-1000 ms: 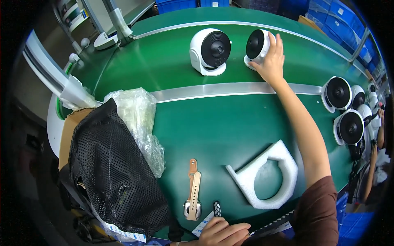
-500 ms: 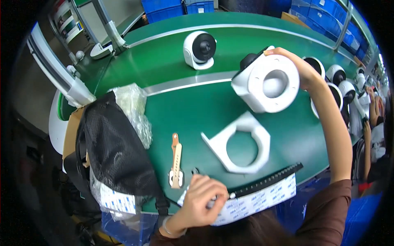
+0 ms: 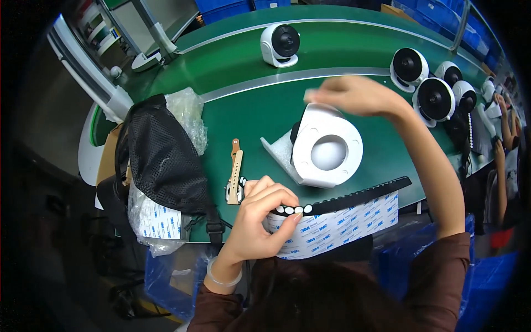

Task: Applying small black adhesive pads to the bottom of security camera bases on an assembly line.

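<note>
My left hand (image 3: 263, 216) grips the end of a black strip (image 3: 354, 196) that carries small white round pads (image 3: 298, 209) and lies along printed white-and-blue sheet (image 3: 337, 227). Its thumb presses beside one pad. A white fan-like camera unit (image 3: 332, 149) rests tipped on the white foam holder (image 3: 279, 152), its round underside with a recessed opening facing up toward me. Just above the unit's upper edge, my right hand (image 3: 354, 95) is smeared by motion, so its fingers are unclear. Whether it touches the unit I cannot tell.
A wristwatch with a tan strap (image 3: 237, 166) lies left of the foam. Further left are a black mesh bag (image 3: 163, 155) and clear plastic wrap (image 3: 188, 113). One similar white unit (image 3: 280, 45) stands on the far belt; several more (image 3: 434, 99) stand at right, near other people's hands.
The white unit has come down from the air onto the foam holder. My right hand has moved left above it. My left hand now pinches the strip's padded end.
</note>
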Motion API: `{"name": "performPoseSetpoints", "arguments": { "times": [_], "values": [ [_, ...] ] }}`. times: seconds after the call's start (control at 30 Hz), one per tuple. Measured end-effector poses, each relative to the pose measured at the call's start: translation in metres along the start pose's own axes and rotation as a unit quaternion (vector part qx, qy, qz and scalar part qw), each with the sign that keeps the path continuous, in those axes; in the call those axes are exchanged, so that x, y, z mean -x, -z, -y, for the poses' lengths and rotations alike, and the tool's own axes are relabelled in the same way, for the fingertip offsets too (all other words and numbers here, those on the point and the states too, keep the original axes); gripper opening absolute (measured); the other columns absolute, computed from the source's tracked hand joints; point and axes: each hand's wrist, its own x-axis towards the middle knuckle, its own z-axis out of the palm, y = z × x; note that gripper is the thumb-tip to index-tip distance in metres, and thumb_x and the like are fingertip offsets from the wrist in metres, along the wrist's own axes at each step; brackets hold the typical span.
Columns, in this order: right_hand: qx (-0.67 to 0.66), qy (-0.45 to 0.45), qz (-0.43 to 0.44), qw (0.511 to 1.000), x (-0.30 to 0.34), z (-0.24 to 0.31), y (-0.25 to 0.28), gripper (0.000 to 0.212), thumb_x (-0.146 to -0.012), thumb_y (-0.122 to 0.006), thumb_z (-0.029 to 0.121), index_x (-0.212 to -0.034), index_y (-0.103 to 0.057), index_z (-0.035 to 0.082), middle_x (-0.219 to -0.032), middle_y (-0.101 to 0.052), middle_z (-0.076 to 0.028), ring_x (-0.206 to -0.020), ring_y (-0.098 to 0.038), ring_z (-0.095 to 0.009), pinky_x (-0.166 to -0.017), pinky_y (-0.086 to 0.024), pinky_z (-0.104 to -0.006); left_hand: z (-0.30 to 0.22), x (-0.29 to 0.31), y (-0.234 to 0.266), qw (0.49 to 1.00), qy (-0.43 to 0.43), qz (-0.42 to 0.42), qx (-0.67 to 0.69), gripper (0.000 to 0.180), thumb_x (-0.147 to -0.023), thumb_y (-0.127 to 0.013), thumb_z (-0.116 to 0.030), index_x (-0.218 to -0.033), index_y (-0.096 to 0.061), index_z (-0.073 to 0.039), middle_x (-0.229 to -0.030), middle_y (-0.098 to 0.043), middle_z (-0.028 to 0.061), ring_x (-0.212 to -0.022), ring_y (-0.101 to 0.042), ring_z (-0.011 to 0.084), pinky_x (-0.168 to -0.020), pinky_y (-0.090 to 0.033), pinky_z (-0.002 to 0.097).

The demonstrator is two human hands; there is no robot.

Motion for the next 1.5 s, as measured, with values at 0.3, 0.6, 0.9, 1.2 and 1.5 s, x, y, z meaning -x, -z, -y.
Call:
{"name": "performPoseSetpoints", "arguments": {
  "times": [0.3,0.6,0.9,1.2,1.5],
  "values": [
    [-0.106,0.211,-0.116,0.965,0.128,0.025,-0.065,0.016,-0.074,-0.066,0.012,-0.088,-0.060,0.006,-0.076,-0.060,-0.010,-0.071,-0.059,-0.027,-0.061,-0.048,-0.0314,-0.004,-0.002,0.010,0.998,-0.005,0.021,0.052,0.012,-0.066,-0.063,-0.003,-0.077,-0.060,-0.004,-0.080,-0.061,0.0032,-0.071,-0.046,0.0177,-0.071,-0.030,0.0291],
    [-0.296,0.073,-0.099,0.947,0.142,0.017,-0.081,0.013,-0.075,-0.063,0.001,-0.088,-0.060,0.003,-0.070,-0.061,-0.008,-0.063,-0.062,-0.015,-0.054,-0.048,-0.0250,-0.016,-0.007,-0.012,0.999,0.016,0.041,-0.006,0.011,-0.066,-0.066,-0.004,-0.077,-0.064,-0.006,-0.060,-0.053,0.0018,-0.059,-0.041,0.0167,-0.058,-0.026,0.0289],
    [-0.217,0.175,-0.222,0.935,0.136,0.010,-0.107,0.014,-0.070,-0.067,0.000,-0.082,-0.064,0.006,-0.073,-0.061,-0.006,-0.060,-0.061,-0.019,-0.052,-0.048,-0.0251,-0.010,-0.008,-0.021,0.999,0.028,0.032,0.000,0.006,-0.066,-0.065,-0.003,-0.070,-0.062,-0.007,-0.059,-0.052,0.0004,-0.059,-0.040,0.0161,-0.058,-0.025,0.0289],
    [-0.190,0.187,-0.295,0.918,0.134,0.017,-0.111,0.014,-0.067,-0.069,0.000,-0.079,-0.064,0.006,-0.070,-0.061,-0.005,-0.056,-0.059,-0.019,-0.048,-0.046,-0.0255,-0.013,-0.010,-0.019,0.999,0.039,-0.009,0.023,0.006,-0.066,-0.064,-0.002,-0.067,-0.061,-0.006,-0.057,-0.049,0.0001,-0.057,-0.037,0.0153,-0.057,-0.024,0.0287],
    [-0.222,0.171,-0.278,0.919,0.134,0.017,-0.107,0.014,-0.067,-0.069,0.001,-0.079,-0.063,0.005,-0.070,-0.061,-0.006,-0.057,-0.060,-0.021,-0.049,-0.046,-0.0265,-0.016,-0.011,-0.020,0.999,0.019,-0.027,-0.013,0.008,-0.062,-0.065,0.000,-0.067,-0.061,-0.006,-0.055,-0.047,0.0002,-0.056,-0.036,0.0155,-0.056,-0.024,0.0291]
  ]
}}
